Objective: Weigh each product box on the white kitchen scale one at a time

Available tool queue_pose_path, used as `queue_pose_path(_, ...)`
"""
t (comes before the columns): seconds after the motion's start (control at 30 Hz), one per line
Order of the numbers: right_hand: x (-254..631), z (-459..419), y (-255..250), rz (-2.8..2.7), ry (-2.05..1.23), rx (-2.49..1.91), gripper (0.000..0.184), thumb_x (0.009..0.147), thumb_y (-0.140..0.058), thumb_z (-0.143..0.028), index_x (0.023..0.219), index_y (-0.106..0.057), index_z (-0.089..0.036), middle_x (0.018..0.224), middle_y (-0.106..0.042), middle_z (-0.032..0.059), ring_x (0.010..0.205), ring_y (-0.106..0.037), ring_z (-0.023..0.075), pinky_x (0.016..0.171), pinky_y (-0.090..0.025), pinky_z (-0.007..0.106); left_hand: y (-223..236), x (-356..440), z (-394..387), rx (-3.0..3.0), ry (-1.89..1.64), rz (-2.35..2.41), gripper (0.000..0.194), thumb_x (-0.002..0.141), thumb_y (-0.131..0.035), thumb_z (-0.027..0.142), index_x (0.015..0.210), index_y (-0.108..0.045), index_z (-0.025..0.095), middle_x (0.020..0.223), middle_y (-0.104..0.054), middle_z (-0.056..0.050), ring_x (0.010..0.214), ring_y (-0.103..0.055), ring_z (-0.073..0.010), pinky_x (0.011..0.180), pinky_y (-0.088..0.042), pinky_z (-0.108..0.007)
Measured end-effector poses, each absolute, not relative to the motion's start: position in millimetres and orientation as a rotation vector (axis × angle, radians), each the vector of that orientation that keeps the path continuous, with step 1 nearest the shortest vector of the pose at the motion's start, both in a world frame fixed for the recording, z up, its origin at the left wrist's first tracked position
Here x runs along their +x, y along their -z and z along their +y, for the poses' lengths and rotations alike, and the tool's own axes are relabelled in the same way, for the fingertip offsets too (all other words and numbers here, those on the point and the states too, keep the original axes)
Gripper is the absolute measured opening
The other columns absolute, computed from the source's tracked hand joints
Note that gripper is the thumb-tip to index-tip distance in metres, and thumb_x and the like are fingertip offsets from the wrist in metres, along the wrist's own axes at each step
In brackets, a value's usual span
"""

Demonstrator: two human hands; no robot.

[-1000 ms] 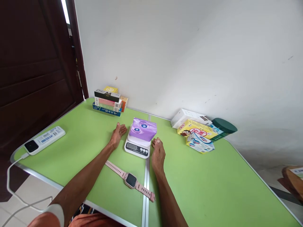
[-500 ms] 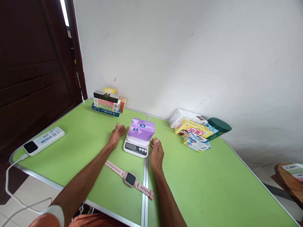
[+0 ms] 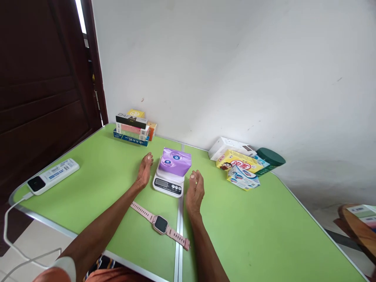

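A purple tissue pack (image 3: 175, 161) lies on a white kitchen scale (image 3: 168, 182) in the middle of the green table (image 3: 252, 227). My left hand (image 3: 144, 171) rests just left of the scale, fingers loosely curled and holding nothing. My right hand (image 3: 195, 190) hovers just right of the scale, fingers apart and empty. Neither hand touches the pack. A pink smartwatch (image 3: 161, 224) lies flat between my forearms, near the table's front edge.
A stack of small boxes (image 3: 133, 126) stands at the back left by the wall. At the back right lie a white box (image 3: 228, 146), a yellow carton (image 3: 239, 161), a blue-white pack (image 3: 242, 177) and a dark green tin (image 3: 268, 158). A white remote (image 3: 53, 174) with a cable sits at the left edge.
Both hands have drawn back slightly from the scale; my right hand has lifted and my left fingers have curled a little. The pack stays on the scale.
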State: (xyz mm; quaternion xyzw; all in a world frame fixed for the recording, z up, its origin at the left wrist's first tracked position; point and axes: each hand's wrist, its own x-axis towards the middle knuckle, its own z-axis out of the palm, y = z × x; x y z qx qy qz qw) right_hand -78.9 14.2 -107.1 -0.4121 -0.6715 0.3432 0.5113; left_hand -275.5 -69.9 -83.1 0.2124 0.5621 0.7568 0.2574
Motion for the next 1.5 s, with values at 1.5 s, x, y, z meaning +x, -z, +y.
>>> queue_pose_path(1.5, 180.0, 174.1, 113.1, -1.28, -0.199, -1.572, 0.149, 0.062, -0.074, -0.085, 0.169, -0.005, -0.008, 0.165, -0.023, 0.0346, 0.153, -0.025, 0.0551, 0.127, -0.019, 0.075, 28.9, -122.8, -107.7, 1.712, -1.148, 1.299, 0.054, 0.109, -0.045, 0.062, 0.148, -0.063, 0.03, 0.144, -0.065, -0.013, 0.129, -0.069, -0.03, 0.113, -0.054, -0.052)
